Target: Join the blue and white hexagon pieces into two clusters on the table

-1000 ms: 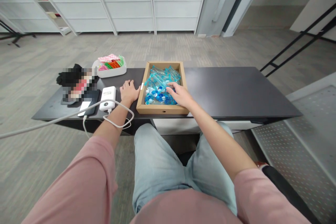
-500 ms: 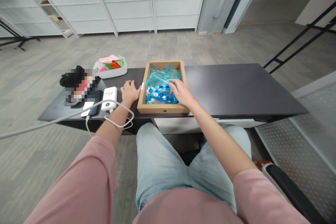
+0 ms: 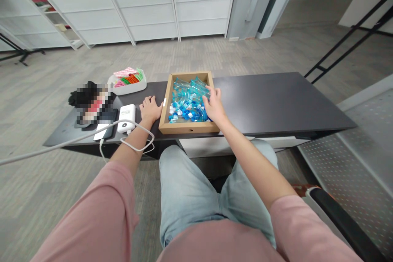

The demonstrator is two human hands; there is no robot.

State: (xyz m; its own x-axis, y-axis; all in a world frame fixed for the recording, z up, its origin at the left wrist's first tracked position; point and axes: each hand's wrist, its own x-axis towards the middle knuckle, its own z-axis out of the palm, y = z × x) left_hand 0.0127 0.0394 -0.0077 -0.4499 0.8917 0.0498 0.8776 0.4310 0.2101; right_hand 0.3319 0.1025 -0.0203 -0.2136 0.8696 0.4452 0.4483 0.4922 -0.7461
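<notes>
A brown cardboard box (image 3: 190, 129) holds several clear blue plastic bottles (image 3: 187, 89) in its far part. Nearer to me in it lie several small blue and white pieces (image 3: 190, 111), too small to make out fully. My right hand (image 3: 215, 105) is over the box's right side, thumb and forefinger apart at the ends of the bottles; I see nothing held in it. On the table, just left of the box, my left hand (image 3: 151, 109) lies flat with fingers spread, its thumb close to the box wall.
Left of my left hand are a white power bank (image 3: 126, 117) with a cable (image 3: 76, 141), a dark phone (image 3: 108, 131) and a blurred-out patch. A white basket (image 3: 132, 89) of colourful items stands behind. The dark table (image 3: 270, 102) extends to the right.
My right hand has drawn slightly up and right, its forefinger more bent. The bottles and small pieces in the box have shifted. My left hand keeps its place beside the box.
</notes>
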